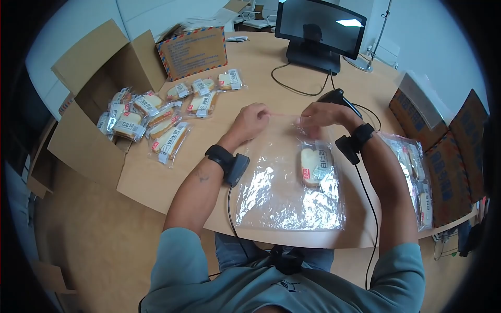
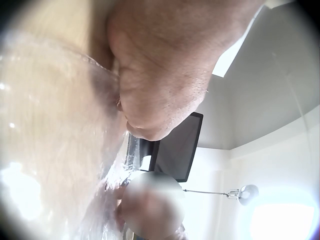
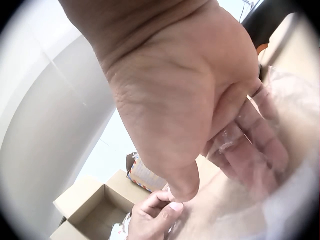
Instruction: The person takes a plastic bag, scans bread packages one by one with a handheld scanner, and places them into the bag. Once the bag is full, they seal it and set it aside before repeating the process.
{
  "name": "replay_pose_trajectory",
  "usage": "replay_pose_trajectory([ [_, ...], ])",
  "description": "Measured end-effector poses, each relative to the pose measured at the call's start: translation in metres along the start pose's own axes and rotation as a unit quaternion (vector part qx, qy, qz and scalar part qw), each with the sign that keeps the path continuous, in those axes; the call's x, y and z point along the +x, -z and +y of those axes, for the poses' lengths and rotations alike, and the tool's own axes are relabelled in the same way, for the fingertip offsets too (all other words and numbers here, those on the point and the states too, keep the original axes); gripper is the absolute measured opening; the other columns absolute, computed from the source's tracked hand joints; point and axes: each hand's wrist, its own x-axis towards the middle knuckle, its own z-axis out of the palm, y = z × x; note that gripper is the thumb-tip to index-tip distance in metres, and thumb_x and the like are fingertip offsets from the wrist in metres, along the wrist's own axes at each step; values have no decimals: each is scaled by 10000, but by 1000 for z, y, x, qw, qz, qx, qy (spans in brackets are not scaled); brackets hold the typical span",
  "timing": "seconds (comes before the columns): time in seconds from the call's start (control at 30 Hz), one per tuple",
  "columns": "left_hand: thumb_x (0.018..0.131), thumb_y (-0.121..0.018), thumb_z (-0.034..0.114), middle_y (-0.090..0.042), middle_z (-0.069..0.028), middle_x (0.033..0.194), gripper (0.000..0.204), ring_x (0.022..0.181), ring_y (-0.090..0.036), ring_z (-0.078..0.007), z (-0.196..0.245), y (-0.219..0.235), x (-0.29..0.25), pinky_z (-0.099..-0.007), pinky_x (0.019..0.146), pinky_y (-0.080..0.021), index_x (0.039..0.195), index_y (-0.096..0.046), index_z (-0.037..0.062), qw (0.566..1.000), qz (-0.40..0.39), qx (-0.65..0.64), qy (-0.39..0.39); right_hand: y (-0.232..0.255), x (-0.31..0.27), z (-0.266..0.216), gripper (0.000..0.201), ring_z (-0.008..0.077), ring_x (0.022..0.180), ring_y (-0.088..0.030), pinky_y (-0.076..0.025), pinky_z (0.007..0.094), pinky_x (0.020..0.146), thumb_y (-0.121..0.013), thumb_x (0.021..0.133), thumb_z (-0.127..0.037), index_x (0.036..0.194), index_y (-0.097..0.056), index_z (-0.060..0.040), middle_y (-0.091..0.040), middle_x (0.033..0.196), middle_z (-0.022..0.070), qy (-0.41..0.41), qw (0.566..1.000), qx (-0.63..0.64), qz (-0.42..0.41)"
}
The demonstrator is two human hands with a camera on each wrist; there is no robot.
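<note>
A large clear plastic bag lies flat at the front of the table. Inside its right half is a packet of sliced bread in a printed clear wrapper. My left hand pinches the far left part of the bag's edge, fingers curled. At the far right part, my right hand grips the same edge, which stretches between both hands. In the right wrist view, several right-hand fingers show through the film, while the thumb is near my left hand. The left fingertips are hidden in the left wrist view.
Several bread packets lie left, spilling from an open cardboard box. A printed carton stands behind them. A monitor and a black handheld scanner are at the back. On the right, a filled bag lies beside an open carton.
</note>
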Motion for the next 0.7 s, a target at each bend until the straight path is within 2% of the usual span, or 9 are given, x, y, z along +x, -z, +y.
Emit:
replay_pose_trajectory([
  [0.1,837,-638,129,-646,-125,892,208,847,-592,-224,3,4,0,-347,777,-490,983,-677,-15,999,-21,6,30,1,13,27,405,188,813,-689,-514,326,791,-599,966,-412,1036,-701,-27,-733,890,97,17,1000,-16,18],
  [0.17,828,-642,151,-655,-154,966,248,959,-589,-277,1,5,-2,-378,861,-482,1011,-683,-11,998,-2,56,-8,2,10,42,328,200,817,-696,-525,341,766,-639,935,-311,1059,-686,-11,-729,895,121,103,972,97,187],
  [0.2,819,-646,172,-664,-182,1039,288,1071,-586,-330,1,5,-1,-408,945,-474,1040,-690,-7,993,18,103,-46,1,9,50,328,200,817,-696,-525,341,766,-639,935,-311,1059,-686,-11,-729,895,121,105,971,98,190],
  [0.27,815,-654,199,-655,-181,1101,326,1136,-549,-341,4,3,-3,-419,996,-442,1073,-692,2,990,51,115,-58,1,0,58,289,326,929,-685,-505,432,859,-597,904,-204,1082,-661,14,-697,939,169,44,890,156,426],
  [0.3,811,-663,225,-647,-180,1164,365,1202,-512,-353,5,3,-3,-430,1047,-411,1106,-693,11,986,84,125,-67,-1,1,68,289,326,929,-685,-505,432,859,-597,904,-204,1082,-661,14,-697,939,169,45,888,161,428],
  [0.37,813,-663,237,-637,-181,1203,375,1228,-499,-358,-6,2,0,-430,1061,-400,1115,-695,16,987,49,145,-40,-10,12,98,308,371,1021,-646,-494,450,886,-582,880,-152,1144,-633,0,-669,1048,204,-2,805,63,589],
  [0.53,831,-658,299,-645,-200,1215,400,1236,-514,-386,-17,17,29,-441,1058,-405,1122,-699,29,983,-71,170,25,-39,13,116,415,377,1144,-560,-453,471,956,-609,858,-135,1260,-570,-38,-613,1201,192,-29,787,-11,616],
  [0.6,873,-641,283,-695,-234,985,349,979,-644,-400,-8,33,50,-443,927,-484,1027,-687,-27,989,7,145,22,-47,7,103,488,380,1152,-543,-407,480,1003,-628,852,-145,1317,-517,-44,-606,1192,189,-46,795,3,605],
  [0.7,864,-614,373,-665,-285,1130,484,1140,-584,-436,-56,51,92,-456,1014,-445,1116,-689,-34,954,32,290,70,-53,15,104,484,365,1125,-551,-364,479,1031,-636,847,-163,1294,-505,-33,-613,1149,189,-61,766,-16,640],
])
